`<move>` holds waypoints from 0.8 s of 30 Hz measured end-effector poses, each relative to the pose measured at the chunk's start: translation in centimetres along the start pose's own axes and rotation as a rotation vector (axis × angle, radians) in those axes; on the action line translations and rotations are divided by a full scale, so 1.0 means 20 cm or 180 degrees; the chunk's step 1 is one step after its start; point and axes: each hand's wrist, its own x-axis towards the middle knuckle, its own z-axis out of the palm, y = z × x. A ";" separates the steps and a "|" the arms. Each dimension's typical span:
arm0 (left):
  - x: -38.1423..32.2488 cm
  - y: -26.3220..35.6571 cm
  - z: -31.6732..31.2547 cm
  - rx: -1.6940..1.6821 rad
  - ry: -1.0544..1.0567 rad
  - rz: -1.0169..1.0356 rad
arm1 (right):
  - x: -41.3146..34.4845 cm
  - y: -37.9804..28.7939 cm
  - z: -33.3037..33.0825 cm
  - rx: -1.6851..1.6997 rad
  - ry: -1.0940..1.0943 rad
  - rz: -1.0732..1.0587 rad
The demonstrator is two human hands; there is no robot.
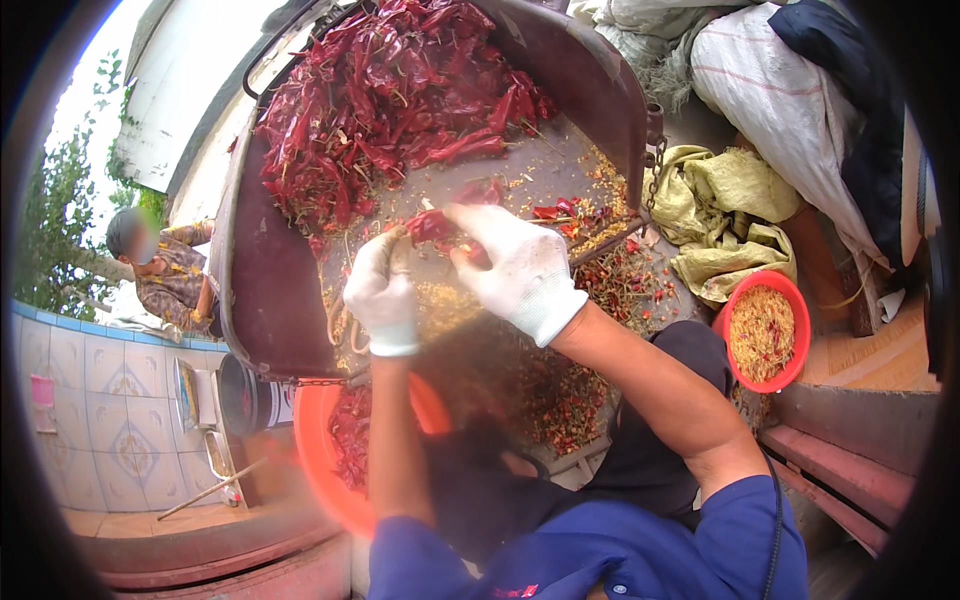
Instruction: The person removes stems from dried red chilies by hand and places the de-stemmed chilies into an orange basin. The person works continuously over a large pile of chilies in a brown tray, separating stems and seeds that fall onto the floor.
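Note:
Both hands wear white knit gloves and meet above the bare floor of a dark red metal cart bed (277,300). A dried red chili pepper (429,226) spans the gap between them. My left hand (380,289) pinches its stem end, and my right hand (517,262) has fingers closed on its other side. Beyond them rises a large heap of dried red chilies (390,97). Loose yellow seeds (442,304) lie on the bed below the hands, and red chili scraps (559,214) lie to the right.
An orange-red basin (319,450) holding red chilies stands at lower left. A red bowl of seeds (802,337) stands right, beside yellow woven sacks (720,195). Stems and scraps (570,405) cover the ground below the bed. Another person (176,270) is at the left. A chain (660,165) hangs at the bed's corner.

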 end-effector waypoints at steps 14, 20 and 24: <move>-0.16 0.14 -0.08 -0.3980 -0.0398 -0.1943 | -0.07 0.03 0.07 0.0796 -0.0393 -0.0287; -0.11 0.18 -0.02 -0.4889 -0.0175 -0.2622 | -0.04 -0.03 0.07 0.2914 -0.0620 0.1515; -0.12 0.13 0.01 -0.5078 -0.0368 -0.2633 | 0.00 -0.04 0.00 0.3000 -0.0929 0.1749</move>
